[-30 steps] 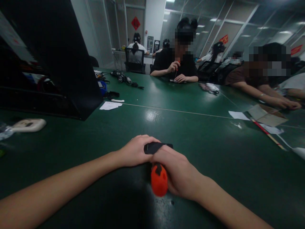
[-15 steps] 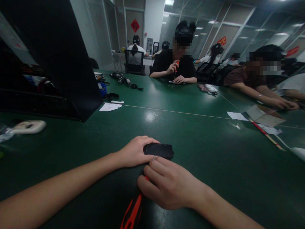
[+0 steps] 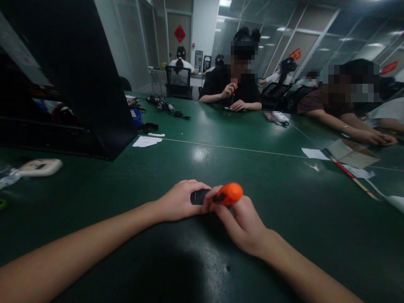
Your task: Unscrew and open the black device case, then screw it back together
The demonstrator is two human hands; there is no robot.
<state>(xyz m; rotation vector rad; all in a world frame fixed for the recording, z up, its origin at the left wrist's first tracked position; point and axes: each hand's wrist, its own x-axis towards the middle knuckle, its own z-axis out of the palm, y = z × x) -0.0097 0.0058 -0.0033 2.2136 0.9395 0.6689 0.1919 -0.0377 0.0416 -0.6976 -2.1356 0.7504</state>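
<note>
A flat black rectangular block (image 3: 198,197) lies on the green tabletop, its right part covered by my right hand. My left hand (image 3: 179,201) rests on the table and grips the block's left end between thumb and fingers. In my right hand (image 3: 241,221) is a screwdriver (image 3: 229,194) with an orange and black handle. The handle stands up over the block, its butt end facing me. My fingers are closed round it, and its tip is hidden from view.
A dark open-fronted cabinet (image 3: 104,105) stands at the left beside a white plastic piece (image 3: 42,167). Cables (image 3: 162,104) and a paper slip (image 3: 147,141) lie farther back. At right are an open cardboard box (image 3: 353,153) and a red stick (image 3: 350,174). Co-workers sit across the table.
My right hand has swung the screwdriver from pointing down toward me to upright over the block. The left hand keeps its hold on the block.
</note>
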